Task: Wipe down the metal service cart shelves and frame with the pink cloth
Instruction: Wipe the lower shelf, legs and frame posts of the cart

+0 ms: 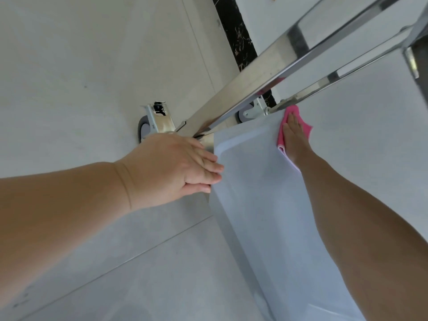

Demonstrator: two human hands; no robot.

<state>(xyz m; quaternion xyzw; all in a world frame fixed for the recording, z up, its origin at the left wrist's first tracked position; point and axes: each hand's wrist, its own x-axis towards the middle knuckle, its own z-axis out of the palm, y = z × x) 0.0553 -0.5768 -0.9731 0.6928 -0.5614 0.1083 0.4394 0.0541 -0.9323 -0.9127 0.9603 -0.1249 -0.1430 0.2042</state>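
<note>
The metal cart's lower shelf runs from the centre down to the lower right, pale and reflective. My right hand lies flat on the pink cloth at the shelf's far end, close to a frame post. My left hand rests with fingers together on the shelf's left rim near the corner. Shiny frame bars rise diagonally to the upper right.
Two grey caster wheels sit under the cart, one left of my left hand, another further back. Pale floor tiles spread to the left. A black marbled strip runs along the wall base.
</note>
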